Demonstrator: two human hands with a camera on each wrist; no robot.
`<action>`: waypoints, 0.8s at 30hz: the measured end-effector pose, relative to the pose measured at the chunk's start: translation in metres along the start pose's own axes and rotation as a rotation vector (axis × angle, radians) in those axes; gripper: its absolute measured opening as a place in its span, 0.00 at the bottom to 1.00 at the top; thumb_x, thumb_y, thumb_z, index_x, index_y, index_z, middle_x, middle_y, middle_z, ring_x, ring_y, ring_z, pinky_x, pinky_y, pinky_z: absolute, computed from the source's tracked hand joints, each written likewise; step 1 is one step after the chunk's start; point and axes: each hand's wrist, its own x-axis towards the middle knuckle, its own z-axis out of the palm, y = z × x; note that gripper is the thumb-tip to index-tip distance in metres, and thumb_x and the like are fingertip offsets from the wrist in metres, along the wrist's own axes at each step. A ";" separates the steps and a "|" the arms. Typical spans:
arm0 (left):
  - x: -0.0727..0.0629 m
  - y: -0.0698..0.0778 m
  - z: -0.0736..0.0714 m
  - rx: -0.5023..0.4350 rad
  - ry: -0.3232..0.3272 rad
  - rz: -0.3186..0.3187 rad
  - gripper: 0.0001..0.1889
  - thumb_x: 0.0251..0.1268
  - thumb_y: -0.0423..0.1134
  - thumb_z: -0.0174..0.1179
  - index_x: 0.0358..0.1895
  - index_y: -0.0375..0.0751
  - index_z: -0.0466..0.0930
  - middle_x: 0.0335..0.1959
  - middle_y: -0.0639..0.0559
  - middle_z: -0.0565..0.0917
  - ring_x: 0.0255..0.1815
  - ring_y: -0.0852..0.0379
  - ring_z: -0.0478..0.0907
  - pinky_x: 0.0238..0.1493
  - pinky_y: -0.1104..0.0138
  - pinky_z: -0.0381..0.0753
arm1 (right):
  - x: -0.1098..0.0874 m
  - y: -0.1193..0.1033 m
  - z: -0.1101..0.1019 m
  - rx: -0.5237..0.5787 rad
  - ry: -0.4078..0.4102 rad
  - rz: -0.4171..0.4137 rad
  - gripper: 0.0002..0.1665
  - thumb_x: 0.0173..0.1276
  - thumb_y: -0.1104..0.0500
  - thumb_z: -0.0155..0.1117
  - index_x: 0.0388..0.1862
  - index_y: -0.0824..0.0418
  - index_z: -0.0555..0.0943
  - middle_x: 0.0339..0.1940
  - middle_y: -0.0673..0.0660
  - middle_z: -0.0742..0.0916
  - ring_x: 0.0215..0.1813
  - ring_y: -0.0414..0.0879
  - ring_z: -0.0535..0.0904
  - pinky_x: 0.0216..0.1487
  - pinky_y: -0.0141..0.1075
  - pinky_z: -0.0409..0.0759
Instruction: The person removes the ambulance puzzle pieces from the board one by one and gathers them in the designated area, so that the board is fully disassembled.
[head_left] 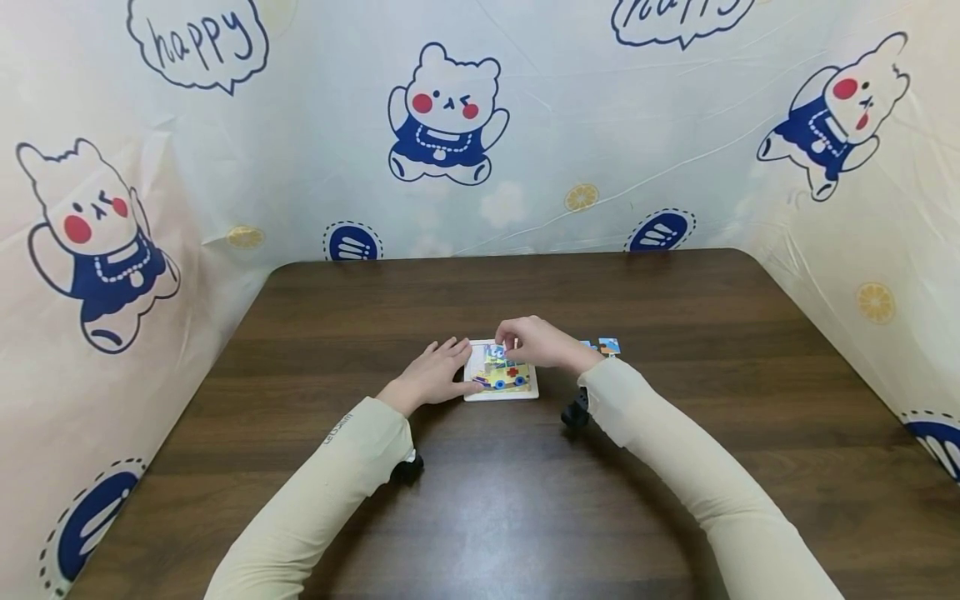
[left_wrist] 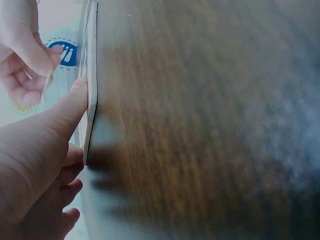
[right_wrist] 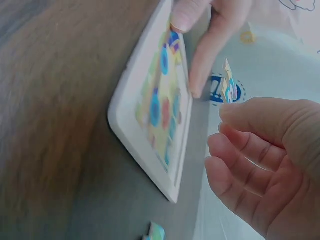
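Note:
A white-framed jigsaw puzzle board (head_left: 517,396) lies on the table, partly filled with a picture of a yellow vehicle with blue wheels and a red cross. My left hand (head_left: 431,377) rests at its left side, fingers spread near the upper corner. The left thumb (right_wrist: 184,17) presses on the board's face. Above the board, my right hand (head_left: 542,342) pinches a small jigsaw piece (right_wrist: 228,87) between thumb and forefinger. That piece is held clear of the board, tilted nearly edge-on in the right wrist view.
Loose jigsaw pieces (head_left: 609,345) lie on the brown wooden table (head_left: 495,483) just beyond the right wrist, partly hidden by it. A printed cloth (head_left: 540,125) with cartoon bears hangs behind and beside the table.

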 end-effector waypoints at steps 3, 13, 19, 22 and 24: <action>0.000 0.000 0.000 -0.007 -0.003 -0.004 0.42 0.62 0.62 0.51 0.70 0.35 0.53 0.71 0.43 0.54 0.71 0.45 0.47 0.67 0.50 0.44 | -0.006 0.005 -0.005 0.003 0.019 0.003 0.08 0.61 0.67 0.62 0.41 0.63 0.78 0.28 0.50 0.79 0.32 0.44 0.73 0.36 0.34 0.73; -0.001 0.000 0.000 0.005 -0.001 0.001 0.42 0.62 0.62 0.50 0.70 0.35 0.53 0.71 0.42 0.54 0.71 0.46 0.46 0.67 0.51 0.44 | -0.034 0.018 -0.018 0.041 0.064 0.060 0.08 0.59 0.67 0.64 0.39 0.62 0.78 0.27 0.51 0.78 0.31 0.45 0.72 0.31 0.34 0.73; -0.002 0.001 0.000 0.003 -0.005 0.001 0.43 0.62 0.62 0.50 0.71 0.35 0.52 0.71 0.43 0.53 0.71 0.46 0.45 0.67 0.51 0.43 | -0.048 0.030 -0.021 0.030 0.057 0.076 0.08 0.59 0.68 0.64 0.38 0.62 0.78 0.27 0.51 0.78 0.31 0.45 0.73 0.34 0.35 0.73; -0.002 0.000 0.001 0.005 -0.002 0.002 0.42 0.62 0.62 0.50 0.70 0.35 0.53 0.71 0.42 0.53 0.71 0.45 0.46 0.67 0.51 0.44 | -0.053 0.036 -0.020 0.028 0.040 0.087 0.08 0.59 0.67 0.64 0.38 0.62 0.78 0.27 0.51 0.79 0.31 0.45 0.73 0.34 0.35 0.73; -0.001 0.000 0.001 0.007 -0.007 -0.001 0.42 0.62 0.62 0.50 0.71 0.35 0.52 0.71 0.42 0.53 0.71 0.46 0.46 0.67 0.51 0.43 | -0.057 0.039 -0.020 0.026 0.022 0.100 0.08 0.60 0.67 0.64 0.38 0.62 0.78 0.27 0.51 0.78 0.31 0.45 0.72 0.33 0.35 0.73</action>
